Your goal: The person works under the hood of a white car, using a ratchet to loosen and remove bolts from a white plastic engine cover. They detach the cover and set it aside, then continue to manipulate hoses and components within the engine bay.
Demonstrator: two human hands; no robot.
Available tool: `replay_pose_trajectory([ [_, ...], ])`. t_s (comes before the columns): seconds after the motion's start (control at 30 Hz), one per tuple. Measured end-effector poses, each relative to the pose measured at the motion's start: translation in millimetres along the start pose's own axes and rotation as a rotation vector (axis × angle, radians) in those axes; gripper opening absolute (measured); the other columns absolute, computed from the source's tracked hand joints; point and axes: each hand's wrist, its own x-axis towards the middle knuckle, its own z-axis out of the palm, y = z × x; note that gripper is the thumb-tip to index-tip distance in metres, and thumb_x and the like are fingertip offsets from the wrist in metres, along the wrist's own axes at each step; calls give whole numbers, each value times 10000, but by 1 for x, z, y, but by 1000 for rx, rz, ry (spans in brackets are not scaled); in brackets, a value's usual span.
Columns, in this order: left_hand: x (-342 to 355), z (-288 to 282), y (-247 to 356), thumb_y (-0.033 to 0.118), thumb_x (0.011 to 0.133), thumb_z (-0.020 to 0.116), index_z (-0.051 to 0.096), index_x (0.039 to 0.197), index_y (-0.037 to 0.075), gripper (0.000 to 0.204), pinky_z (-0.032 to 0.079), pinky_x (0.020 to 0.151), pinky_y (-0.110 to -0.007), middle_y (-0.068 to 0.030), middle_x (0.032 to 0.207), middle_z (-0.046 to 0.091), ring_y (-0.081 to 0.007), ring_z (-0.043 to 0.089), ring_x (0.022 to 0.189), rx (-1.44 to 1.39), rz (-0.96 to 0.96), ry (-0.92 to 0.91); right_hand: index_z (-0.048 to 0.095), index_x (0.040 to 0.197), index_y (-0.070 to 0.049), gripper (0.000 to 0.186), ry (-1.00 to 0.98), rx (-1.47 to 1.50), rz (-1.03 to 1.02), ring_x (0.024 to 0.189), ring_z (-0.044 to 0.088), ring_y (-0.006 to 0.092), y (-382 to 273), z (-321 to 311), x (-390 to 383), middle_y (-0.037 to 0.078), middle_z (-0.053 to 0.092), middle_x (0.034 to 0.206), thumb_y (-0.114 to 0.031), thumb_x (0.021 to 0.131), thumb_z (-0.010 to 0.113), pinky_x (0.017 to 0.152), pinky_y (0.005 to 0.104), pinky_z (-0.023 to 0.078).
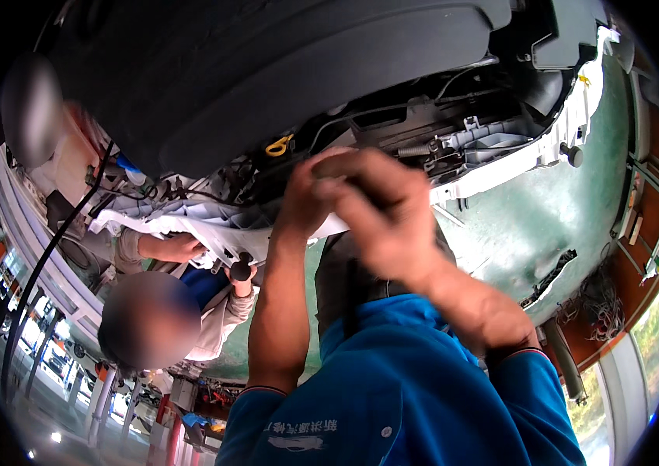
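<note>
In front of my chest, over the white front frame [493, 177] of a car's engine bay, my two hands are close together. My right hand [392, 210] is smeared by motion, its fingers curled with thumb and forefinger drawn together; anything between them is too blurred to make out. Partly behind it is my left hand [306, 194], raised above the frame's edge, its fingers mostly hidden. A yellow ring handle [278, 145] sits in the bay just beyond my left hand. To the right of my hands lies a spring latch part [416, 151].
A large dark panel [283, 70] covers the far side. At left, another person's hands [178, 248] work at the same frame, near a round dark knob [243, 268]. A black cable [50, 256] hangs at far left. A dark strip [551, 276] lies on the green floor [500, 248].
</note>
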Motion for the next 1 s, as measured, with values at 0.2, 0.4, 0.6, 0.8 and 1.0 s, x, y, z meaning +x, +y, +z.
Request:
replay_pose_trajectory([
  [0.2, -1, 20, 5, 202, 1037, 502, 637, 1129, -41, 293, 480, 902, -293, -88, 1113, 626, -149, 594, 1025, -134, 54, 110, 675, 933, 5, 154, -43, -246, -266, 699, 667, 278, 8, 28, -3, 176, 674, 790, -9, 780, 694, 653, 322, 529],
  [0.4, 3, 8, 18, 208, 971, 607, 650, 1129, -21, 282, 464, 765, -264, -41, 950, 677, -120, 556, 813, 438, -84, 136, 652, 1087, -5, 227, 117, 701, 330, 583, 519, 79, 34, -82, 38, -3, 589, 675, -152, 927, 587, 536, 252, 409],
  [0.6, 3, -14, -23, 250, 988, 521, 655, 1062, -7, 299, 485, 787, -281, -57, 966, 667, -105, 590, 868, 105, -52, -28, 678, 951, 29, 105, 9, -24, -94, 732, 682, 155, 1, 4, 1, 119, 713, 846, 13, 856, 635, 674, 288, 543],
  [0.8, 4, -2, -3, 196, 1032, 488, 634, 1112, -37, 286, 485, 854, -281, -91, 1085, 640, -117, 594, 940, 93, 22, -27, 701, 944, 8, 167, -200, -159, -271, 783, 693, 286, 6, 3, 6, 164, 693, 842, -6, 778, 696, 729, 348, 549],
  [1.0, 1, 2, 11, 269, 954, 606, 660, 1178, 2, 353, 473, 802, -258, -20, 954, 662, -91, 565, 875, 252, -70, 102, 689, 981, 5, 137, -21, 644, 241, 611, 565, 85, 28, -59, 27, 65, 669, 757, -73, 880, 637, 606, 247, 476],
])
